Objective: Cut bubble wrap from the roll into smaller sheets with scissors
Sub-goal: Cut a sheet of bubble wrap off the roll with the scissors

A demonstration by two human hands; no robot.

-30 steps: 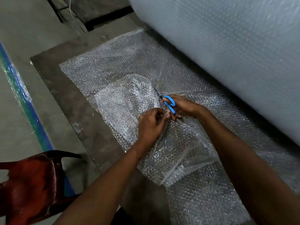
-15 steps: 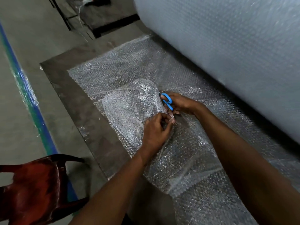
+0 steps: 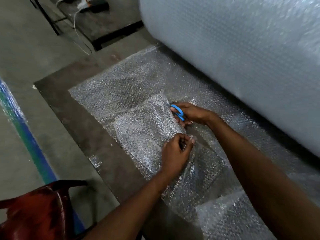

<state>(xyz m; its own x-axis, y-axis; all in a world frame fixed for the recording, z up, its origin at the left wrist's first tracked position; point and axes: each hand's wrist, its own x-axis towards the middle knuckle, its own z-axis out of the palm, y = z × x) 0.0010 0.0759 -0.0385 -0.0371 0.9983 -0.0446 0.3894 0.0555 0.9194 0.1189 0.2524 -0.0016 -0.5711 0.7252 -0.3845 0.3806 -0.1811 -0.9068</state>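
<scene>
Bubble wrap (image 3: 121, 87) lies spread flat on a dark brown table (image 3: 83, 125), fed from a huge roll (image 3: 242, 58) filling the upper right. A raised, loose flap of the wrap (image 3: 147, 129) stands up between the two hands. Right hand (image 3: 192, 113) has its fingers through the blue handles of the scissors (image 3: 178, 112), gripping them just at the flap's far edge; blades hidden by the wrap. Left hand (image 3: 176, 153) pinches the flap's near edge, fingers (image 3: 188, 141) curled tight on the plastic. Grey concrete floor (image 3: 22, 54) on the left, with a blue-green painted stripe (image 3: 29, 142) running along it. Red plastic chair (image 3: 34, 210) at bottom left. Dark metal frame (image 3: 110, 37) and a white cable (image 3: 76, 23) at the top, blurred.
</scene>
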